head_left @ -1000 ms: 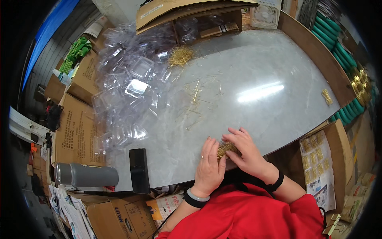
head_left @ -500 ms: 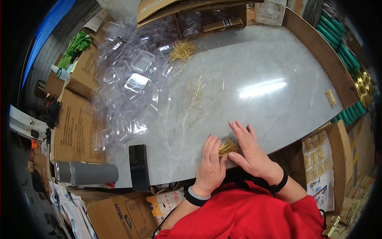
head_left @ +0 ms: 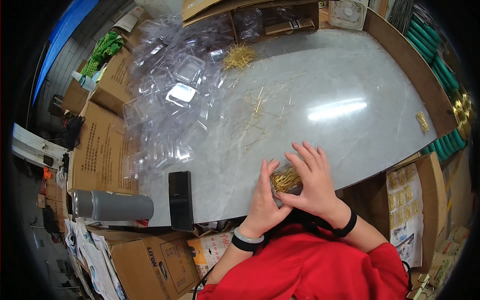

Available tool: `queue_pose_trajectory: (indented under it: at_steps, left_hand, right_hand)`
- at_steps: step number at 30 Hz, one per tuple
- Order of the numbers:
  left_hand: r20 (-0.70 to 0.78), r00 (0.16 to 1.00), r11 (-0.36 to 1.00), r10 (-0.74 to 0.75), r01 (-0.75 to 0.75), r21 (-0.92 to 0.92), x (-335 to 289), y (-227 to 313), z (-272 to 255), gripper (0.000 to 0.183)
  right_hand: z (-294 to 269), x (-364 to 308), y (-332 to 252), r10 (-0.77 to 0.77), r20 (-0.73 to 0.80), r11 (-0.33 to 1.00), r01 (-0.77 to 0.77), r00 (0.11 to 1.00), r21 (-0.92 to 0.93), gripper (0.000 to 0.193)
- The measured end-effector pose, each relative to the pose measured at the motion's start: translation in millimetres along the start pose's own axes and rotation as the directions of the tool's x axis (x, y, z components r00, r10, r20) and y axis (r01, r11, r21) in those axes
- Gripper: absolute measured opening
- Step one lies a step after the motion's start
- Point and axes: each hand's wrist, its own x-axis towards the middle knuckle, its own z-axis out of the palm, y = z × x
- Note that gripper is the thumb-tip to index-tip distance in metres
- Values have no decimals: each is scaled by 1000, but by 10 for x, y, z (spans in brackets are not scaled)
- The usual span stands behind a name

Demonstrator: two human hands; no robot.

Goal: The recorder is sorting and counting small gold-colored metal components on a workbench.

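1. At near edge of table: left hand on left side of gold wire bundle, fingers straight & close tog., not clenched.
2. Right hand on bundle's right side, fingers spread apart, thumb reaching left across near side, thumbs abt. meeting.
3. Bundle sits btwn hands; poss. in a clear holder, can't tell, fingers cover its near side.
4. Just beyond, far & left of hands: loose gold wires, scattered.
5. Farther, same dir.: tangled gold wire pile.
6. Left side: big heap of clear plastic cases; near it, black phone, then grey bottle lying on its side.
7. Far right: small gold bundle nr wooden rail.
8. Near right, beside table: open box w/ printed sheet & rows of small gold bundles.
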Motion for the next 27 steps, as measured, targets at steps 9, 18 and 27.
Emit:
queue_pose_trajectory:
  at_steps: [9,18,27]
  left_hand:
    - [9,1000,1000,23,-23,0,-3,-7,5,114]
    - [65,995,992,70,-77,105,42,110,-93,96]
    - [66,996,888,56,-80,452,68,176,121,55]
  right_hand:
    - [163,-16,49,-44,-17,999,44,999,3,63]
    - [-53,5,125,131,166,787,-205,977,582,60]
    - [-103,-126,386,-77,21,972,70,997,225,45]
